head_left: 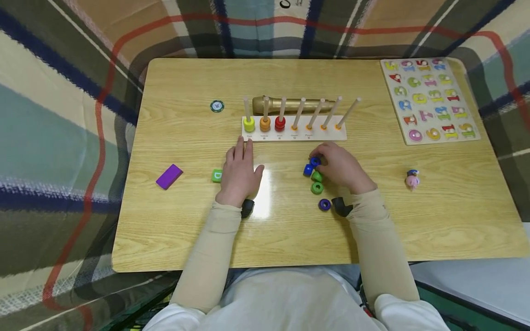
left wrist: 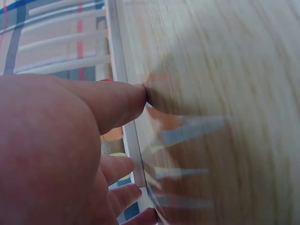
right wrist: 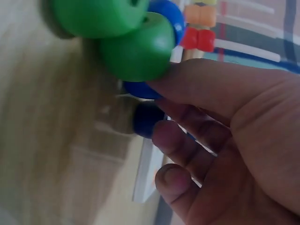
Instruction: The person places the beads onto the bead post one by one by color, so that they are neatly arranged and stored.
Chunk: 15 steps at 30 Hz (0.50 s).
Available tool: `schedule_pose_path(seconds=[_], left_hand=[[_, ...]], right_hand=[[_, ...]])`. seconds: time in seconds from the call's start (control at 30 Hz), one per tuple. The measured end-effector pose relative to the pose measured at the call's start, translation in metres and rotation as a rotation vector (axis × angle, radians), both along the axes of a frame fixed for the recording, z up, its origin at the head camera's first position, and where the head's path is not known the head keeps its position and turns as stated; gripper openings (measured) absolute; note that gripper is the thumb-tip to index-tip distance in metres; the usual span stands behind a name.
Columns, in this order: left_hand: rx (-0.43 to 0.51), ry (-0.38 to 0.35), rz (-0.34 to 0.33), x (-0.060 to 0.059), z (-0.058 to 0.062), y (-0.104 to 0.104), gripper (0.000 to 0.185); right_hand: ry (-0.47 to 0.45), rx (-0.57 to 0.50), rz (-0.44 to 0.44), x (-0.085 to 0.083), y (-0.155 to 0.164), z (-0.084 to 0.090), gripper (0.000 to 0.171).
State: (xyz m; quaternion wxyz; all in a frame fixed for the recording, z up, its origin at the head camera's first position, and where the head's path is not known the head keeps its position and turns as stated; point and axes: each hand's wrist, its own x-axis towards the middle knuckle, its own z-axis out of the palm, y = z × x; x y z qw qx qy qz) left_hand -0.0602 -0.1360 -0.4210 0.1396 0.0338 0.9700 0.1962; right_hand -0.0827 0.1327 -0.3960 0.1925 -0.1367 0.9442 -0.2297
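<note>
My left hand lies spread on the table. Its fingertips touch the front edge of a white board with pegs; in the left wrist view the thumb is stretched along the tabletop. A yellow-green bead, an orange bead and a red bead sit on the three leftmost pegs. My right hand pinches a blue bead with curled fingers. Another blue bead and two green beads cluster beside it. A dark blue bead shows by the fingertips.
A purple-blue ring lies near the right wrist. Left are a green letter block, a purple block and a round chip. A gold microphone-like object lies behind the board. Right are a puzzle board and a small figurine.
</note>
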Motion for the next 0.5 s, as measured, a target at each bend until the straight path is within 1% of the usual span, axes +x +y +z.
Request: schedule_pose_path(seconds=[0.1,0.2,0.27,0.33,0.43,0.5], left_hand=[[-0.003,0.002,0.002,0.001,0.000,-0.001,0.078],[-0.006,0.009,-0.001,0.001,0.001,-0.001,0.077],[-0.007,0.012,-0.006,0.001,0.002,0.000,0.077],[-0.007,0.011,-0.009,0.002,0.002,-0.001,0.077],[0.000,0.010,-0.010,0.002,0.003,-0.001,0.077],[0.003,0.009,-0.007,0.003,0.003,-0.001,0.076]], right_hand=[[0.032,0.001,-0.025,0.003,0.000,-0.002,0.031],[0.124,-0.086,-0.098,0.004,0.001,-0.001,0.032],[0.198,-0.188,-0.185,0.004,0.001,0.003,0.033],[0.251,-0.319,-0.292,0.002,-0.002,0.010,0.034],[0.302,-0.520,-0.463,-0.005,-0.011,0.022,0.035],[0.331,-0.632,-0.538,-0.011,-0.018,0.031,0.034]])
